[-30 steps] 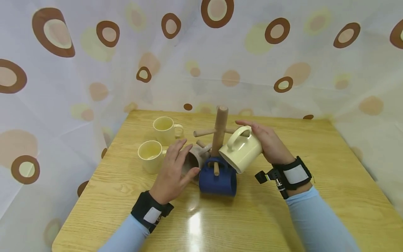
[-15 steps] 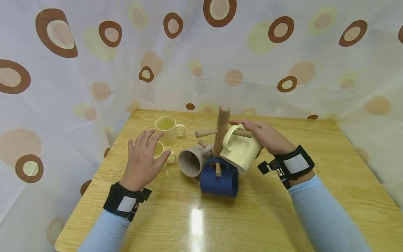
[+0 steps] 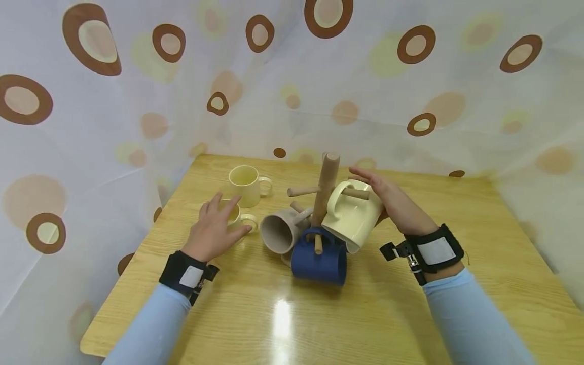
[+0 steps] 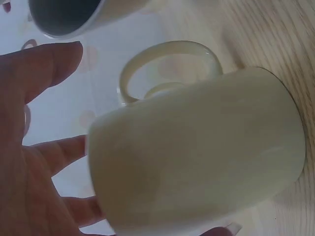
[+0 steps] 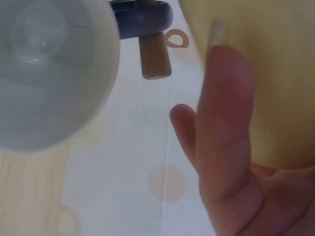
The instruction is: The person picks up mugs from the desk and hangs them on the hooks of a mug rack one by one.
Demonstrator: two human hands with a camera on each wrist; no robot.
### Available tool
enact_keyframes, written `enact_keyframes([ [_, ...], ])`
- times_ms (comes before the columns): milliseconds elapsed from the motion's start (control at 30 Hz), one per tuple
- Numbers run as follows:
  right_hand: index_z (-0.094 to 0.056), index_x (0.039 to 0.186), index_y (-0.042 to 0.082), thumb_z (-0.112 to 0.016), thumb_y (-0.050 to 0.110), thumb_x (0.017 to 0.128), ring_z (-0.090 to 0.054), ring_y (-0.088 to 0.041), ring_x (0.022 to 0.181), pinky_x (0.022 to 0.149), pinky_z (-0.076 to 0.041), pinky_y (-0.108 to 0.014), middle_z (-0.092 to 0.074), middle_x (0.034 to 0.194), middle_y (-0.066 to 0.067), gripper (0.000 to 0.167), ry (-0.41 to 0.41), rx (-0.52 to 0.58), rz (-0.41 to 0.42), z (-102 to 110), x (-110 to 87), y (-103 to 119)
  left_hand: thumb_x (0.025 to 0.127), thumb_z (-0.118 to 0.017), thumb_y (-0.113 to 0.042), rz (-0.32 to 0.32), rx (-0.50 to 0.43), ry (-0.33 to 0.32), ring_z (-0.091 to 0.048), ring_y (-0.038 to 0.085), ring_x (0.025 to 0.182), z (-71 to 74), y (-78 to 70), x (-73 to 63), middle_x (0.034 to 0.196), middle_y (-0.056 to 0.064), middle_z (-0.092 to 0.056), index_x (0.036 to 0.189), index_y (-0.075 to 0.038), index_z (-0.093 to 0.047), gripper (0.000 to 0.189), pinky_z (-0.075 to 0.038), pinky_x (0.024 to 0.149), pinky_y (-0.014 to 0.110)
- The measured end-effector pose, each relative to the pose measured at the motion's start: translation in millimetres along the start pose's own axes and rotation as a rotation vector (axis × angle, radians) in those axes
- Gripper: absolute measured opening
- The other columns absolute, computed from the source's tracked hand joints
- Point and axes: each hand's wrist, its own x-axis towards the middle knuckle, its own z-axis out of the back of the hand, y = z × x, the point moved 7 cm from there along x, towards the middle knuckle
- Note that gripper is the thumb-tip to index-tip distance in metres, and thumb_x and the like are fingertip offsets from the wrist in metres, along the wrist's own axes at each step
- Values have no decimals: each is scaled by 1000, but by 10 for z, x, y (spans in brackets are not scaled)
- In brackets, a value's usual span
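My left hand (image 3: 213,230) is over the front pale-yellow mug (image 4: 197,152), fingers spread, fingertips right at its rim in the left wrist view. That mug stands upright on the table, its handle (image 3: 248,218) to the right. A cream mug (image 3: 353,213) hangs tilted from a right-hand peg (image 3: 357,193) of the wooden mug tree (image 3: 327,177), the peg through its handle. My right hand (image 3: 397,205) lies along that mug's right side, fingers extended; its thumb (image 5: 226,108) overlaps the mug in the right wrist view.
A blue mug (image 3: 319,263) and a greyish mug (image 3: 278,233) hang on lower pegs of the tree. One upper-left peg (image 3: 303,191) carries nothing. Another pale-yellow mug (image 3: 246,187) stands at the back left. A patterned cloth (image 3: 365,91) closes off the table's back.
My left hand has moved left from the greyish mug, then forward and down to the front yellow mug. The cream mug has come onto the peg; my right hand has eased slightly right.
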Motion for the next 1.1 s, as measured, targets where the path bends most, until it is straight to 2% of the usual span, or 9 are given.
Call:
enact_keyframes([
  [167, -28, 157, 25, -21, 56, 104, -62, -23, 91, 57, -57, -46, -32, 156, -14, 62, -39, 40, -6, -10, -53, -66, 88, -66, -55, 6, 62, 43, -32, 56, 131, -91, 92, 96, 151, 31, -27, 151, -20, -39, 77, -52, 73, 66],
  [333, -21, 158, 27, -18, 57, 103, -54, -33, 117, 72, -56, -48, -25, 161, -13, 62, -62, 60, 12, -39, -95, -100, 84, -71, -52, -20, 148, 88, -42, 50, 120, -163, 199, 272, 136, 28, -38, 142, -17, -49, 71, -54, 68, 59],
  [533, -15, 159, 30, -17, 56, 104, -28, -44, 142, 92, -43, -69, -17, 163, -12, 61, -112, 87, 9, -38, -169, -135, 79, -73, -46, -43, 194, 169, -49, 45, 105, -225, 205, 409, 128, 23, -47, 125, -14, -51, 60, -51, 65, 53],
  [733, -15, 159, 28, -18, 54, 104, -21, -42, 146, 100, -31, -76, -14, 164, -12, 60, -163, 126, 26, -29, -234, -155, 79, -71, -44, -17, 204, 133, -51, 41, 97, -208, 197, 442, 122, 20, -51, 126, -15, -54, 58, -50, 63, 50],
  [833, -16, 159, 29, -18, 53, 105, -19, -43, 146, 101, -29, -75, -15, 164, -14, 59, -187, 144, 34, -20, -270, -190, 79, -70, -46, 12, 167, 89, -51, 41, 99, -186, 253, 427, 125, 20, -50, 128, -16, -53, 60, -50, 63, 51],
  [900, -17, 159, 29, -18, 52, 105, -18, -43, 146, 102, -28, -75, -15, 163, -15, 58, -195, 156, 44, -16, -286, -208, 80, -69, -48, 55, 101, 52, -51, 41, 101, -155, 338, 393, 126, 20, -50, 128, -17, -53, 59, -50, 63, 51],
  [1000, -19, 158, 28, -19, 49, 106, -21, -46, 144, 104, -27, -75, -16, 163, -16, 57, -211, 165, 63, -1, -305, -223, 82, -69, -50, 141, -63, -9, -52, 40, 106, -93, 511, 299, 127, 20, -50, 128, -17, -52, 59, -49, 67, 50],
  [1067, -19, 158, 26, -19, 46, 107, -24, -46, 142, 105, -26, -73, -17, 162, -16, 55, -230, 159, 81, 13, -329, -208, 84, -70, -52, 187, -203, -66, -51, 38, 108, -28, 619, 205, 126, 19, -50, 128, -16, -51, 60, -47, 74, 50],
  [1100, -20, 158, 26, -20, 44, 108, -26, -46, 141, 106, -26, -72, -17, 162, -17, 54, -240, 162, 91, 23, -345, -206, 85, -71, -51, 204, -285, -92, -55, 39, 104, 11, 655, 153, 127, 20, -49, 129, -14, -50, 61, -49, 73, 49],
])
